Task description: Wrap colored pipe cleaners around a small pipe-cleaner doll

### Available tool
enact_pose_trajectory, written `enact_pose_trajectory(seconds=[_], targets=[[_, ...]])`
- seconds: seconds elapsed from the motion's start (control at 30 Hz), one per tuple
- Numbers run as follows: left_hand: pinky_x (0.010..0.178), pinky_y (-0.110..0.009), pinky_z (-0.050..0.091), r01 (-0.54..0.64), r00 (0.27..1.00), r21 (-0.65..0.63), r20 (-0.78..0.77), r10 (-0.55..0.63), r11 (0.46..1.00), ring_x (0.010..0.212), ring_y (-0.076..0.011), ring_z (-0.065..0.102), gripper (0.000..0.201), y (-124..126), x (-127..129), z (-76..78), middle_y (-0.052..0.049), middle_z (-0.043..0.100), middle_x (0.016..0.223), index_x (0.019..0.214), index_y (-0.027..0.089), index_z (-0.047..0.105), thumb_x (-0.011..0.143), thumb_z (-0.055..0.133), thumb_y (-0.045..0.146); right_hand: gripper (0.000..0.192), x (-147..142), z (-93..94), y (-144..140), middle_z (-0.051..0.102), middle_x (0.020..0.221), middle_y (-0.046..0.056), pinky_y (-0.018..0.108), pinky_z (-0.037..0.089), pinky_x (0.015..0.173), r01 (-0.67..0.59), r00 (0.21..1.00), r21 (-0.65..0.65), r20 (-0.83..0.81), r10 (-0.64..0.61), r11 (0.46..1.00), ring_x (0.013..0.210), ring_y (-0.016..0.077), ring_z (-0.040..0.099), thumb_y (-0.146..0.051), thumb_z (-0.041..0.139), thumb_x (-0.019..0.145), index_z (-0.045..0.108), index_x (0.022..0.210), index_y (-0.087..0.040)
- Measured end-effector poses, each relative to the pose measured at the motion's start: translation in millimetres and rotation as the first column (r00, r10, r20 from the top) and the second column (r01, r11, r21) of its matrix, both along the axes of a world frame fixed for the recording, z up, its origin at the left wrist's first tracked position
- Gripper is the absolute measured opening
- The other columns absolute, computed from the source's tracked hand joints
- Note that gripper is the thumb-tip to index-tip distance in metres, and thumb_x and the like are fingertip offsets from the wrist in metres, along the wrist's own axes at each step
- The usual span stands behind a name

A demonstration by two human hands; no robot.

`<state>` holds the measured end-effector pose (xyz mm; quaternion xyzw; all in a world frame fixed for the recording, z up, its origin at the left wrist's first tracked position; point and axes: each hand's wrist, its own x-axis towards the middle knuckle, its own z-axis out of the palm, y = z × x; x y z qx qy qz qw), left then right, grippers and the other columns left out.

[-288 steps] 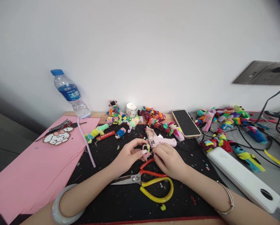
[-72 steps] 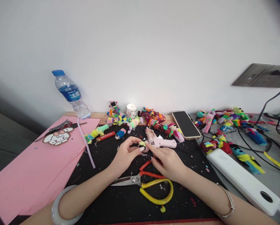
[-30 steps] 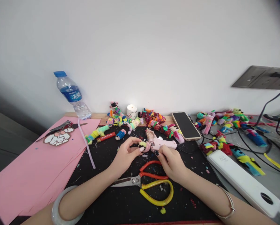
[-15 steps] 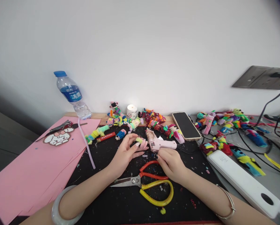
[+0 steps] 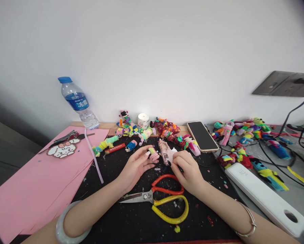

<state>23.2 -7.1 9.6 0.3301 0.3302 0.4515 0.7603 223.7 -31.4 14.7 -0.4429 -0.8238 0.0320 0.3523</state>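
My left hand [image 5: 135, 168] pinches a small pink and yellow-green pipe-cleaner piece [image 5: 154, 155] between thumb and fingers. Just right of it, a pale pink glue gun [image 5: 165, 154] lies on the black mat, its nozzle end stained brown. My right hand [image 5: 188, 170] is closed over the glue gun's handle and hides most of it. Below both hands rest scissors [image 5: 148, 196] with one red and one yellow handle, blades pointing left.
Several colourful pipe-cleaner figures [image 5: 167, 128] lie along the back, around a white paper cup [image 5: 143, 121]. A phone [image 5: 202, 136] and a long white device [image 5: 265, 200] are at right, near black cables. Pink sheets [image 5: 40, 189] and a tilted water bottle [image 5: 77, 103] are at left.
My right hand has risen from just below the glue gun's handle to cover it. The pipe-cleaner piece has shifted slightly left in my left hand.
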Motion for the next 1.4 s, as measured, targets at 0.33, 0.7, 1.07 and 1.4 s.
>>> enact_pose_trajectory(seconds=[0.33,0.7,1.07,1.4], targets=[[0.076,-0.024,0.046,0.017,0.999,-0.03,0.039,-0.016,0.999,0.08,-0.0115,0.061,0.036,1.2,-0.2,3.3,-0.004,0.064,0.093,0.112,0.021,0.057,0.077,0.064,0.023,0.045,-1.4,-3.2,6.6,0.05,0.118,0.015,0.044,0.034,0.089,0.304,0.928,-0.061,0.243,-0.281,0.951,0.109,0.0306,0.045,-0.01,0.048,0.07,0.048,0.115,-0.012],[0.068,-0.022,0.045,-0.019,1.0,-0.01,0.011,0.02,1.0,0.072,-0.0093,0.056,0.026,0.3,0.3,2.8,-0.003,0.06,0.085,0.101,0.016,0.062,0.076,0.065,0.02,0.048,0.7,-8.2,9.3,0.05,0.12,0.014,0.041,0.033,0.088,0.352,0.888,-0.081,0.342,-0.306,0.932,0.108,0.03,0.045,-0.014,0.048,0.073,0.048,0.121,-0.012],[0.067,-0.023,0.045,-0.046,0.999,0.002,0.006,0.046,0.999,0.072,-0.0103,0.057,0.028,0.9,1.0,0.8,-0.003,0.059,0.086,0.099,0.015,0.062,0.072,0.065,0.013,0.048,3.4,-7.8,12.3,0.056,0.109,0.012,0.041,0.034,0.085,0.405,0.844,-0.081,0.417,-0.338,0.911,0.098,0.0292,0.047,-0.021,0.052,0.074,0.05,0.122,-0.014],[0.071,-0.024,0.046,-0.039,0.997,-0.011,0.062,0.04,0.999,0.079,-0.0136,0.06,0.027,3.1,-1.4,0.0,-0.004,0.061,0.088,0.101,0.016,0.061,0.074,0.062,0.016,0.035,8.1,-7.3,17.5,0.06,0.098,0.01,0.038,0.038,0.082,0.347,0.921,-0.158,0.245,-0.303,0.924,0.093,0.0275,0.051,-0.018,0.054,0.075,0.057,0.111,-0.015]])
